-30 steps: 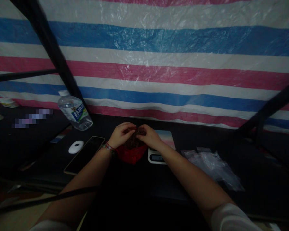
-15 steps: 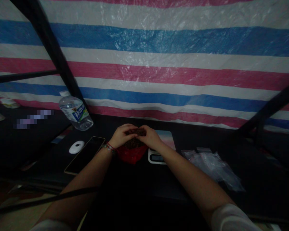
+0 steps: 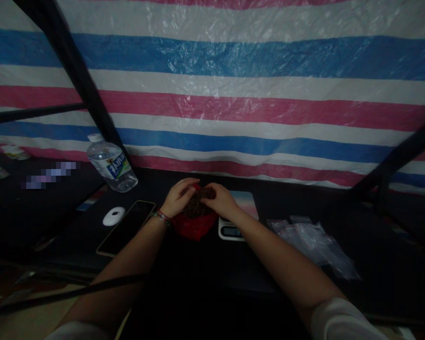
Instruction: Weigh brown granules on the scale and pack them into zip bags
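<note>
A red plastic bag (image 3: pixel 195 228) lies opened on the black tabletop, filled with small brown granules (image 3: pixel 194 208) whose kind I cannot make out. At the bag's left side, my left hand (image 3: pixel 179 198) is closed on its far rim, with a bit of red plastic showing by the fingertips. My right hand (image 3: pixel 221 200) reaches over from the right, its thumb and fingers curled into the granules. Right behind that wrist is a small digital scale (image 3: pixel 246 200), its display partly in sight below my forearm.
Clear zip bags (image 3: pixel 317 243) lie in a loose pile at right. On the left are a phone (image 3: pixel 127 226), a white oval object (image 3: pixel 114 216) and a plastic bottle (image 3: pixel 111 165). Black frame bars (image 3: pixel 81 80) slant up at the sides before a striped sheet (image 3: pixel 233 113).
My left thumb and fingers have drawn back from the right hand toward the bag's left rim, uncovering more granules. My right hand stays nearly in place.
</note>
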Motion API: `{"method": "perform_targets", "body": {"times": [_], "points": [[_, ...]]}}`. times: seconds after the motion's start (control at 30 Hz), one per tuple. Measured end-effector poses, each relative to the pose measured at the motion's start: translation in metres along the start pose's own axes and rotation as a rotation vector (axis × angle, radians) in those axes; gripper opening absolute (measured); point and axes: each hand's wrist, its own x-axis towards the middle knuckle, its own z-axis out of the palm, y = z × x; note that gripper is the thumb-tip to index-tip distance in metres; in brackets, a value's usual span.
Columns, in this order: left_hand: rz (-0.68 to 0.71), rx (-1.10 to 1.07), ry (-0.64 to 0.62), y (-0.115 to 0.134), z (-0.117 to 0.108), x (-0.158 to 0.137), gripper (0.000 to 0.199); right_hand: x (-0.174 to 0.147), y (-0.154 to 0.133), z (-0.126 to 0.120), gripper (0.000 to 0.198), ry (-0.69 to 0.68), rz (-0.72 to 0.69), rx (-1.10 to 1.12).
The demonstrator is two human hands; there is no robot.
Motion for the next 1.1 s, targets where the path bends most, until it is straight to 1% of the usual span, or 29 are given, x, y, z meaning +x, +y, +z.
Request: {"method": "perform_targets", "body": {"times": [0.1,0.17,0.2,0.27,0.33,0.4,0.53,0.67,0.73,0.8,0.87,0.93,1.03,1.1], "points": [[-0.075,0.021,0.045,-0.004,-0.001,0.000,0.037,0.003,0.000,-0.006,0.028,0.039,-0.002,-0.013],[-0.114,0.063,0.020,-0.006,-0.002,0.000,0.038,0.006,0.001,-0.012,0.030,0.061,0.018,0.001],[-0.129,0.091,-0.017,-0.007,-0.002,0.000,0.038,0.008,0.001,-0.016,0.030,0.074,0.025,0.005],[-0.146,0.153,-0.130,-0.007,-0.001,0.001,0.037,0.009,0.003,-0.025,0.030,0.091,0.024,-0.012],[-0.138,0.216,-0.229,-0.007,-0.001,0.002,0.035,0.006,0.010,-0.035,0.029,0.100,0.008,-0.071],[-0.103,0.276,-0.278,-0.005,-0.001,0.003,0.033,-0.002,0.022,-0.045,0.029,0.123,0.011,-0.153],[-0.055,0.333,-0.303,-0.001,-0.003,0.005,0.033,-0.027,0.057,-0.064,0.029,0.213,0.083,-0.268],[-0.044,0.329,-0.333,0.002,-0.004,0.005,0.032,-0.049,0.083,-0.071,0.031,0.248,0.152,-0.335],[-0.001,0.331,-0.373,0.003,-0.002,0.005,0.032,-0.053,0.088,-0.071,0.032,0.244,0.178,-0.335],[0.033,0.332,-0.408,0.002,0.001,0.004,0.033,-0.054,0.087,-0.072,0.037,0.236,0.182,-0.321],[0.042,0.342,-0.429,0.000,0.005,0.003,0.038,-0.052,0.085,-0.077,0.047,0.249,0.166,-0.299],[0.041,0.346,-0.443,-0.004,0.008,0.002,0.047,-0.049,0.083,-0.085,0.053,0.292,0.144,-0.261],[0.021,0.331,-0.440,-0.009,0.011,0.001,0.057,-0.047,0.086,-0.095,0.049,0.387,0.129,-0.182],[0.005,0.311,-0.441,-0.013,0.011,0.001,0.059,-0.048,0.092,-0.096,0.044,0.439,0.151,-0.129]]}}
